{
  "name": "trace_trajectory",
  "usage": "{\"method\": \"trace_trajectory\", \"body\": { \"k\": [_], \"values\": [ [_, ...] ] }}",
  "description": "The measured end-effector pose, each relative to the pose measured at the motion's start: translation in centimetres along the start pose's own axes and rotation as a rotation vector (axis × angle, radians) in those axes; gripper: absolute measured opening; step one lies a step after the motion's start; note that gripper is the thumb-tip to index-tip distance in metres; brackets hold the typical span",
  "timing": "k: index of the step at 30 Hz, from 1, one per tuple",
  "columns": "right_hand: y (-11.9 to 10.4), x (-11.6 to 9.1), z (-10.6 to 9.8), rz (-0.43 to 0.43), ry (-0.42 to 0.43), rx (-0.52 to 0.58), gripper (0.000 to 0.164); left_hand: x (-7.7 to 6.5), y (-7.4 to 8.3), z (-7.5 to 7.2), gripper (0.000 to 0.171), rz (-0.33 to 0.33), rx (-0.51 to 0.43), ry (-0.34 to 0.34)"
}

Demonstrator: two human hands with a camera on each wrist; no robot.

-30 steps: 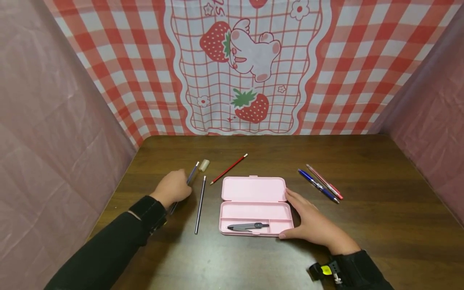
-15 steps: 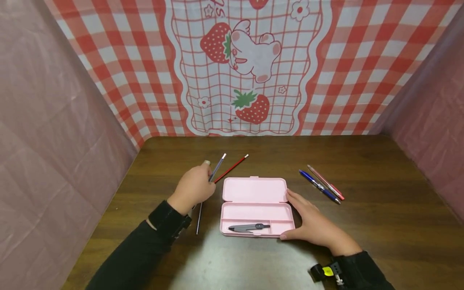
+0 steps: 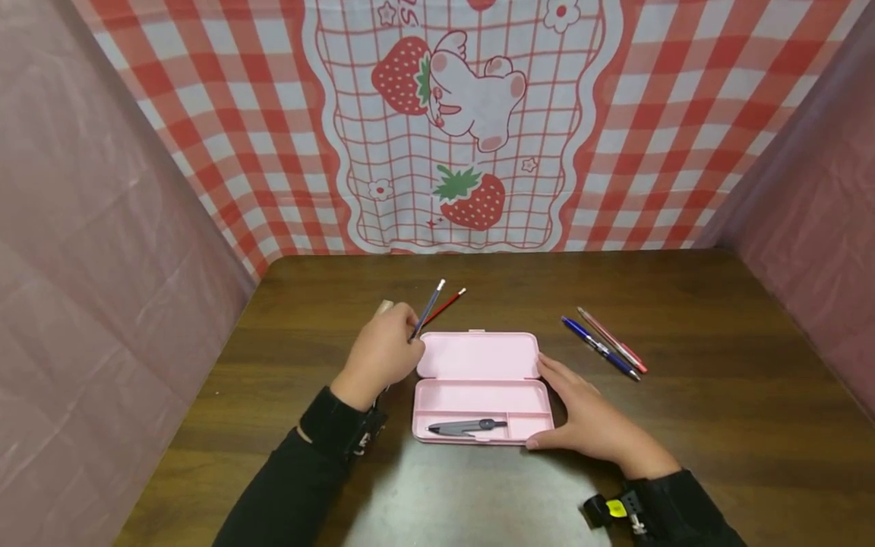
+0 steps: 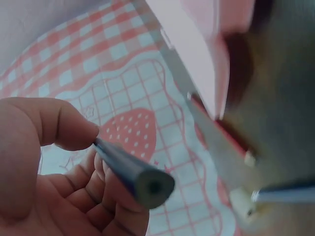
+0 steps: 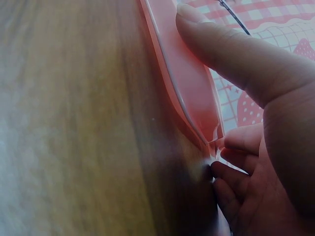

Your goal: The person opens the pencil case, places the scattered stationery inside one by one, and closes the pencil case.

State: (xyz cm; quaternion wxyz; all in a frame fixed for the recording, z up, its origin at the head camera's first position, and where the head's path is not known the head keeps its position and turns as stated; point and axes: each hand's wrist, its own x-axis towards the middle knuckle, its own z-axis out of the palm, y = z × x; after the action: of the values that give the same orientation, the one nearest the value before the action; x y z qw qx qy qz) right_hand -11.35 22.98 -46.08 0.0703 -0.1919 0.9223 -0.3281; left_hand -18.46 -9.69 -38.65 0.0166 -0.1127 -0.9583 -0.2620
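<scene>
My left hand (image 3: 385, 349) pinches a dark pencil (image 3: 429, 308) between thumb and fingers, left of the pink pencil case (image 3: 478, 355). In the left wrist view the pencil's blunt end (image 4: 155, 187) points toward the camera. The case lies with its lid raised back, and a grey drawing compass (image 3: 465, 428) sits in its front compartment. Around the case's right end, my right hand (image 3: 588, 422) holds it, thumb at the front corner and fingers at the side. A red pencil (image 3: 447, 304) lies behind the left hand, partly covered by it.
An eraser (image 3: 385, 307) shows just beyond the left hand. Another dark pencil (image 4: 283, 194) lies on the table, mostly hidden by that hand in the head view. To the right lie a blue pen (image 3: 598, 347) and a red pen (image 3: 615, 342). Patterned cloth (image 3: 273, 152) hangs behind the table.
My left hand has taken up the dark pencil and carried it right, beside the pencil case lid. The right hand has stayed at the case.
</scene>
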Motion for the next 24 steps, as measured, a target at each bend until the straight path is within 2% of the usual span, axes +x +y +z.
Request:
{"method": "trace_trajectory", "body": {
  "k": [5,10,18,22,24],
  "values": [
    [-0.1,0.1,0.0,-0.003,0.000,-0.006,0.123,-0.7,0.7,1.2,0.022,0.026,-0.035,-0.032],
    [0.0,0.1,0.1,-0.014,0.009,-0.010,0.122,-1.2,1.8,1.8,0.024,0.078,0.000,-0.017],
    [0.0,0.1,0.1,-0.013,0.013,-0.007,0.123,-1.6,3.1,2.0,0.026,0.111,0.040,0.024],
    [0.0,0.1,0.0,-0.007,0.008,-0.013,0.123,-1.7,3.3,2.4,0.027,0.186,0.073,-0.007],
    [0.1,0.1,0.0,-0.008,0.007,-0.011,0.123,-1.6,3.5,2.8,0.027,0.239,0.122,-0.032]
  ]
}}
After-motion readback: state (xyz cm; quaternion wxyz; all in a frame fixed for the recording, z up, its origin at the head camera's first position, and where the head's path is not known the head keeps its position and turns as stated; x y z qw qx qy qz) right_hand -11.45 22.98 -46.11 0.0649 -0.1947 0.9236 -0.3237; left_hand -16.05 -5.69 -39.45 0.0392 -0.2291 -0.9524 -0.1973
